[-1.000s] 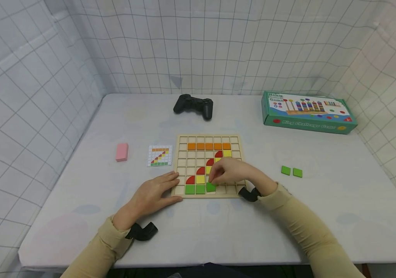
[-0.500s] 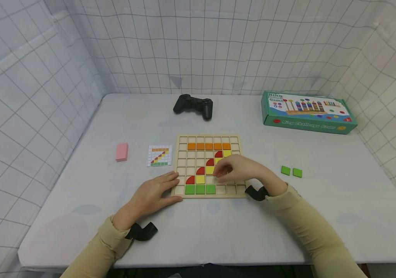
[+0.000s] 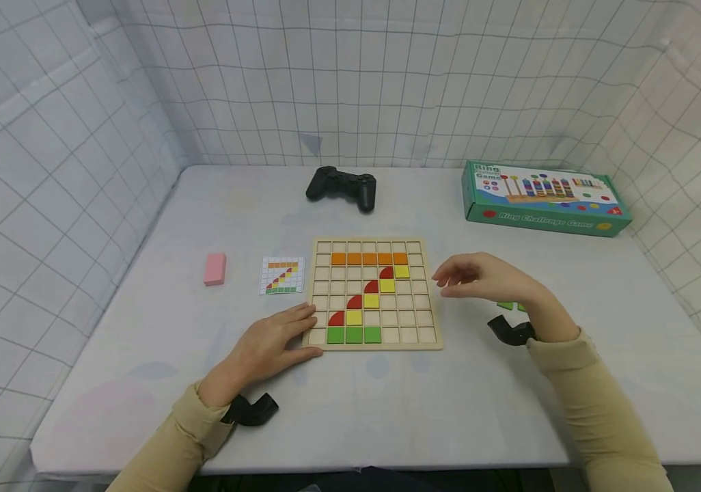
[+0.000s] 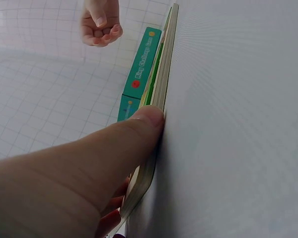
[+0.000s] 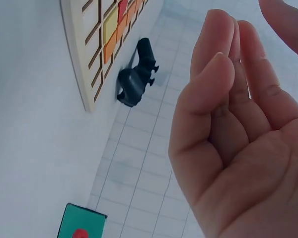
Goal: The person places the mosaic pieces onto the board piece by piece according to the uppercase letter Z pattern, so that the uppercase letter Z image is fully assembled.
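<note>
A wooden grid board [image 3: 408,335] lies mid-table with orange, yellow, red and green tiles set in its cells. My left hand [image 3: 270,347] rests at the board's near left corner, fingers extended onto its left side. In the left wrist view, the thumb [image 4: 149,116] lies against the board's front edge. My right hand [image 3: 488,277], raised over the table right of the board, holds nothing; its fingers [image 5: 253,54] are loosely bent in the right wrist view. Beneath that hand, two loose green tiles [image 3: 504,305] show partly. Green tiles [image 3: 372,335] fill three cells of the bottom row.
A pattern card [image 3: 282,275] showing a coloured figure lies just left of the board, with a pink block [image 3: 215,269] farther left. Behind the board sits a black game controller [image 3: 341,186]. The green Ring Challenge Game box [image 3: 544,217] stands at the back right.
The third green tile went from tilted under my right fingers to flat in its cell. My right hand then moved off the board to the right. The left hand stayed still.
</note>
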A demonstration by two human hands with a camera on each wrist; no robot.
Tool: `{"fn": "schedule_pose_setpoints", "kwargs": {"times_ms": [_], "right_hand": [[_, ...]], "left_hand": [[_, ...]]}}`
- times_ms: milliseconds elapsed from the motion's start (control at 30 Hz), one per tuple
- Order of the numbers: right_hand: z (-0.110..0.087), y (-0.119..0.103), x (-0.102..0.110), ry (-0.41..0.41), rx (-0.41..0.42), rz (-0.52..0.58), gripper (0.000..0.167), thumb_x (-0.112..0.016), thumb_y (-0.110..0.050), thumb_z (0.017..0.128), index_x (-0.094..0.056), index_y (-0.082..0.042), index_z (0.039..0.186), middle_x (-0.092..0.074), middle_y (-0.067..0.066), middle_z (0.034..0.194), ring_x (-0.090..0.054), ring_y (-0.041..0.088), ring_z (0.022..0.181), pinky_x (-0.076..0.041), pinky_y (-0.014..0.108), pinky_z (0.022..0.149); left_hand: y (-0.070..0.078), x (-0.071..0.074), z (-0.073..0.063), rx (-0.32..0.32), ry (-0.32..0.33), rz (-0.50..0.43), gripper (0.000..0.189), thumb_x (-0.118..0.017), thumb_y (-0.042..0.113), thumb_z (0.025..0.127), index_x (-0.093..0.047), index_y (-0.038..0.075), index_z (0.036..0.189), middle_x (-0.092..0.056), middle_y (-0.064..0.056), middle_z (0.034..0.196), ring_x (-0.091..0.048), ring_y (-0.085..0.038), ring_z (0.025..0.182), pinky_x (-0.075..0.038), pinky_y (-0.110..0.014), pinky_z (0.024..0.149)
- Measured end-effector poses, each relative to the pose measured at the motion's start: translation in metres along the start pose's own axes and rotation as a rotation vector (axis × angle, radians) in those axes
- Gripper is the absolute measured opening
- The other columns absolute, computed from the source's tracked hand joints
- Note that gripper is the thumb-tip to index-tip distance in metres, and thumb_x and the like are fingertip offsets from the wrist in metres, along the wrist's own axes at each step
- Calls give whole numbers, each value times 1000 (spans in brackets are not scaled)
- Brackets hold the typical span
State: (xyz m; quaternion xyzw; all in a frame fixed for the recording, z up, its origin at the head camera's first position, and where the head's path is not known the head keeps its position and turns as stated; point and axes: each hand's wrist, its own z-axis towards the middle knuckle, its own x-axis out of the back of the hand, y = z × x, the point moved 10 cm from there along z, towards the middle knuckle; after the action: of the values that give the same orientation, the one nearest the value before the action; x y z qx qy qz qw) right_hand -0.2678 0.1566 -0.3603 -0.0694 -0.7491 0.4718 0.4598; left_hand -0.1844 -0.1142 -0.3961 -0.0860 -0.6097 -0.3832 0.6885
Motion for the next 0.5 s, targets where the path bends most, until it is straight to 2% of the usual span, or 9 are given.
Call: {"fn": "schedule_pose_setpoints", "kwargs": {"times_ms": [200, 333, 500], "right_hand": [[-20, 19, 21, 72, -29, -11, 30, -66, -24, 89, -64, -5, 112, -65, 5, 101, -60, 18, 87, -51, 28, 73], [-28, 28, 28, 98, -30, -11, 30, -65, -23, 90, -63, -3, 113, -66, 6, 102, -61, 18, 88, -51, 27, 74], [-35, 40, 34, 124, -44, 18, 31, -64, -20, 91, -61, -1, 115, -66, 10, 103, -62, 22, 88, -52, 26, 72]], "left_hand": [[1, 1, 0, 0, 3, -1, 60, -71, 42, 82, -61, -2, 122, -53, -15, 133, -47, -26, 126, -42, -43, 100], [0, 1, 0, 5, -1, 0, 61, -71, 42, 82, -61, -2, 122, -52, -15, 133, -46, -26, 126, -42, -43, 100], [0, 0, 0, -2, 4, -4, 60, -71, 42, 82, -61, -2, 122, -53, -15, 133, -47, -26, 126, -42, -43, 100]]}}
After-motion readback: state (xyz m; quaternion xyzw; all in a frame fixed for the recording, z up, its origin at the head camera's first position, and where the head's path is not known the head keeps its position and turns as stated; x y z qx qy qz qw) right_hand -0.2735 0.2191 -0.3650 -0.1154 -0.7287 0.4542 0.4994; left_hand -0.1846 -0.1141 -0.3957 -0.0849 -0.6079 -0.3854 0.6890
